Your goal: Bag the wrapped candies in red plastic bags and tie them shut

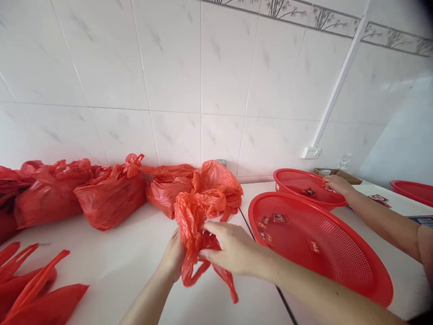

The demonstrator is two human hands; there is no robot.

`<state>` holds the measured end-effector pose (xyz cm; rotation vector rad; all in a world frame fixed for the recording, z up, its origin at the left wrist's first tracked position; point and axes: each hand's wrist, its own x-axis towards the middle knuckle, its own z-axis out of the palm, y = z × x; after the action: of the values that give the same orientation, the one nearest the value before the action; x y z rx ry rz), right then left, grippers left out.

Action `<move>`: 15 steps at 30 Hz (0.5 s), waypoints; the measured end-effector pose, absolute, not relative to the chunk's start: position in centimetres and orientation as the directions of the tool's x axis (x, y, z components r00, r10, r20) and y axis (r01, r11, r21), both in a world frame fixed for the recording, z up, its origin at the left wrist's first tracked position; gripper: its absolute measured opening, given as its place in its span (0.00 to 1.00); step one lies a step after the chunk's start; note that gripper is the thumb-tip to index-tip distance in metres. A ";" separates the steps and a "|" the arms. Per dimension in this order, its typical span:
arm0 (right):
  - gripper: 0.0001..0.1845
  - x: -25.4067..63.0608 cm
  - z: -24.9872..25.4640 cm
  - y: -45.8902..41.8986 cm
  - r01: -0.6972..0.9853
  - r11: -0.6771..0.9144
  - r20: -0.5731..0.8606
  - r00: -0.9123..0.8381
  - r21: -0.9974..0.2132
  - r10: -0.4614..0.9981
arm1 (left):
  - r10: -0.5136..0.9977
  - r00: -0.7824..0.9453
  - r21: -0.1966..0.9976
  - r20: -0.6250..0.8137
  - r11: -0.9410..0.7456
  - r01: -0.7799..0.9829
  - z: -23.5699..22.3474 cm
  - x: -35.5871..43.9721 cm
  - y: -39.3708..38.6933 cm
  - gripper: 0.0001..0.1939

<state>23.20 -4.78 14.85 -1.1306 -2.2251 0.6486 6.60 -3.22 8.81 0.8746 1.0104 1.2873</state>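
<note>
Plastic bag (189, 214), red and crumpled, is hanging over the tabletop (118, 266); the left hand (173, 256) is gripping one side while the right hand (232, 248) is pinching the other, presumably because limp film is needing support. Filled bags (111, 201) are sitting near the wall (176, 135), probably leaving working room.

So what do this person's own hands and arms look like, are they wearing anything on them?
The left hand and right hand are bare, with no glove, ring or watch showing. Both forearms are uncovered where visible; a dark patch at the bottom right corner might be a sleeve.
</note>
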 end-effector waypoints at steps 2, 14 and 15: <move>0.06 22.9 13.6 -5.4 0.545 0.474 0.251 -0.433 -0.692 0.865 | 0.987 -0.065 0.927 -0.145 0.112 -0.358 7.6 5.2 -3.3 0.16; 0.16 20.5 6.4 -4.2 -0.022 0.122 0.119 0.107 -0.992 0.987 | 0.748 -0.646 0.984 0.156 -0.062 0.166 3.4 -3.1 -4.9 0.31; 0.17 19.8 6.3 -4.4 -0.027 0.123 0.120 0.106 -0.992 0.987 | 0.742 -0.593 0.934 0.314 -0.127 0.335 3.3 -2.0 -5.4 0.32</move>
<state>19.77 -4.37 6.34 -1.1431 -1.1638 1.0590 -2.00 -5.40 3.28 1.1990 1.8253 1.7730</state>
